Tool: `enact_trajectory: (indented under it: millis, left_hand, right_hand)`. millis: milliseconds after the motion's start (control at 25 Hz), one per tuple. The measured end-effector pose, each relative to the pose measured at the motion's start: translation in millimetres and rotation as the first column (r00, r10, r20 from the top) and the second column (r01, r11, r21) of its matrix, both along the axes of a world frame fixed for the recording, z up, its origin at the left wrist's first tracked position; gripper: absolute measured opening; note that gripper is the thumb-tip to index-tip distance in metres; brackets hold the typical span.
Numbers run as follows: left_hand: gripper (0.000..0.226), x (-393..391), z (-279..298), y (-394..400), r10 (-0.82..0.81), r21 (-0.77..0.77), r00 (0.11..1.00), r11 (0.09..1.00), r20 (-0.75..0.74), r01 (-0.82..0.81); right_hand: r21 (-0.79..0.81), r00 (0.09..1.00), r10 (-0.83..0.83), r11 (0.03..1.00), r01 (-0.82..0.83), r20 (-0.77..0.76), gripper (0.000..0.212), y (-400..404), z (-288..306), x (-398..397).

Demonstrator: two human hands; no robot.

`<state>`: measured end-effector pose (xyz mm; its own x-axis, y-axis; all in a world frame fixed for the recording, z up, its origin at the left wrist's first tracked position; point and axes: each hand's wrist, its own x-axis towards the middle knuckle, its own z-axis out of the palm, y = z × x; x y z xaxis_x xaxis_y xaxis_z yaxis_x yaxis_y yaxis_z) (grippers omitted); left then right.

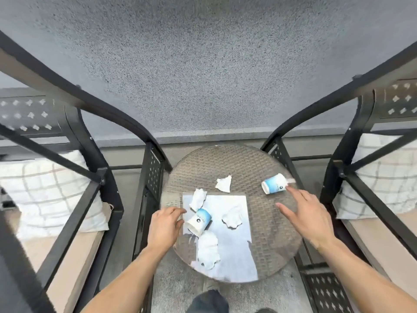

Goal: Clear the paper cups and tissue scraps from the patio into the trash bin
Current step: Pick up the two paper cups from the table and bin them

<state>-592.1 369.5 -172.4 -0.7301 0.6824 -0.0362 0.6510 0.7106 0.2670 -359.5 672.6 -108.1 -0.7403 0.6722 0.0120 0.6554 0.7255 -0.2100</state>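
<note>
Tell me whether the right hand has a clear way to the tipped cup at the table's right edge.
Probably yes: the right hand is open, its fingertips just short of the tipped cup, with only bare table between them.

Round wicker table [266,168] under a glass top, pale glare across the near half. On either side a black metal chair – left chair [90,141], right chair [352,136] – each with a tan seat cushion and a white checked pillow [52,190]. Behind, a speckled grey wall [203,64]; below, grey floor.
</note>
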Motion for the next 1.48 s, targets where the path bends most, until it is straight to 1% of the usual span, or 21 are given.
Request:
enact_trajectory:
  millis: [200,320,400,480,520,560,640,680,760,800,880,960,1000,1080,1120,1280,1360,1440,1480]
  left_hand:
    - [0.037,-21,-26,16,-0.083,-0.174,0.99,0.979,0.117,0.102]
    - [0.04,-23,-42,24,-0.089,-0.208,0.98,0.97,0.179,0.126]
    - [0.048,-22,-50,27,-0.03,-0.221,0.966,0.971,0.258,0.089]
    - [0.062,-20,-56,32,0.079,-0.225,0.926,0.974,0.368,0.006]
    - [0.07,-18,-59,37,0.126,-0.23,0.903,0.973,0.411,-0.031]
    - [0.077,-16,-62,41,0.157,-0.242,0.886,0.969,0.437,-0.052]
    - [0.086,-12,-68,50,0.197,-0.29,0.872,0.955,0.449,-0.067]
    - [0.087,-11,-71,54,0.213,-0.317,0.873,0.946,0.439,-0.071]
    - [0.085,-11,-77,60,0.24,-0.364,0.877,0.928,0.417,-0.082]
    - [0.083,-13,-79,61,0.252,-0.378,0.876,0.922,0.411,-0.088]
    - [0.08,-16,-81,61,0.278,-0.396,0.868,0.912,0.411,-0.104]
    - [0.077,-18,-83,61,0.286,-0.408,0.867,0.907,0.407,-0.107]
    - [0.075,-18,-84,62,0.281,-0.408,0.869,0.907,0.407,-0.102]
    - [0.071,-18,-86,64,0.275,-0.407,0.868,0.908,0.413,-0.094]
    - [0.07,-18,-88,64,0.273,-0.408,0.87,0.908,0.412,-0.092]
    - [0.068,-18,-90,63,0.262,-0.387,0.874,0.917,0.41,-0.094]
    - [0.068,-17,-90,63,0.254,-0.372,0.88,0.923,0.402,-0.096]
    - [0.07,-16,-89,64,0.241,-0.359,0.888,0.929,0.39,-0.095]
    - [0.07,-17,-88,64,0.235,-0.348,0.89,0.933,0.39,-0.094]
  right_hand:
    - [-0.132,0.992,-0.125,0.983,0.128,0.031,0.055,17,-21,-22]
    - [-0.192,0.98,-0.19,0.961,0.198,0.06,0.051,33,-32,-33]
    - [-0.242,0.959,-0.273,0.928,0.283,0.074,0.053,46,-42,-38]
    - [-0.325,0.91,-0.4,0.851,0.412,0.109,0.062,64,-55,-47]
    - [-0.386,0.872,-0.467,0.785,0.485,0.146,0.069,73,-63,-52]
    - [-0.455,0.822,-0.537,0.694,0.558,0.189,0.077,80,-71,-59]
    - [-0.589,0.693,-0.673,0.459,0.666,0.258,0.086,89,-86,-73]
    - [-0.648,0.629,-0.726,0.342,0.681,0.278,0.086,91,-93,-81]
    - [-0.751,0.539,-0.786,0.151,0.642,0.302,0.085,96,-106,-98]
    - [-0.788,0.496,-0.812,0.074,0.611,0.308,0.084,98,-111,-107]
    - [-0.819,0.407,-0.851,-0.047,0.571,0.332,0.082,101,-123,-121]
    - [-0.822,0.332,-0.863,-0.153,0.549,0.382,0.079,103,-131,-134]
    - [-0.824,0.303,-0.867,-0.188,0.535,0.395,0.078,104,-135,-138]
    - [-0.828,0.261,-0.877,-0.23,0.511,0.404,0.075,106,-142,-143]
    - [-0.829,0.256,-0.875,-0.241,0.504,0.41,0.075,107,-147,-145]
    - [-0.858,0.271,-0.876,-0.253,0.446,0.399,0.072,112,-159,-155]
    - [-0.874,0.278,-0.89,-0.22,0.434,0.362,0.07,115,-163,-156]
    - [-0.886,0.31,-0.903,-0.14,0.441,0.297,0.072,112,-166,-153]
    - [-0.887,0.338,-0.905,-0.084,0.454,0.258,0.074,109,-167,-150]
